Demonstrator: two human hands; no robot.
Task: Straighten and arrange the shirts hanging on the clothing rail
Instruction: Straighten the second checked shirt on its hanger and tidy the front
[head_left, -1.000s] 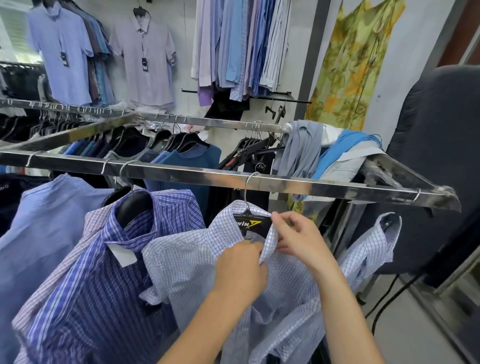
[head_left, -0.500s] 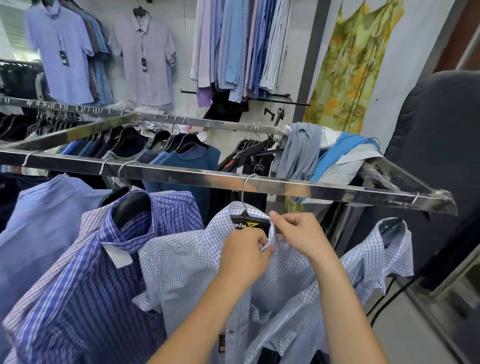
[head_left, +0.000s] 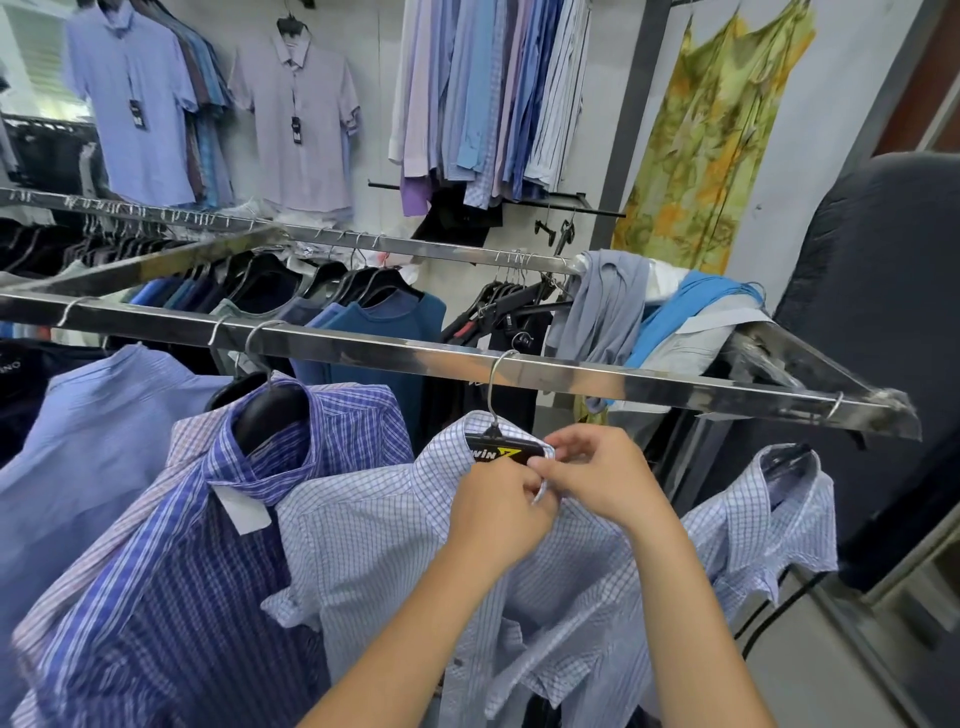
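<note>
Nearest the camera, both forearms rise and angle inward, so the left hand (head_left: 498, 514) and the right hand (head_left: 602, 478) meet knuckle to knuckle at the throat of the pale blue-and-white small-checked cotton shirt (head_left: 363, 530). They sit higher than a second ago, when the view has them lower on the open front with a collar point standing loose. Now the collar ends are drawn together just under the black plastic hanger with yellow lettering (head_left: 493, 453). I judge the neck is being closed, so this shirt is nearly squared up. Each grip is small and tight. The left fingers curl and pinch one collar edge, and the right thumb and forefinger pinch the other. Whether a button lies between them is hidden. The shirt hangs by its wire hook from the flat chrome clothing rail (head_left: 623, 382), between a dark blue plaid shirt (head_left: 208, 597) on the left and a second pale checked shirt (head_left: 769, 514) near the rail's end. Beyond, grey and blue garments (head_left: 608, 301) lie draped over a farther rail. A lilac short-sleeved shirt (head_left: 296, 114) hangs on the wall.
</note>
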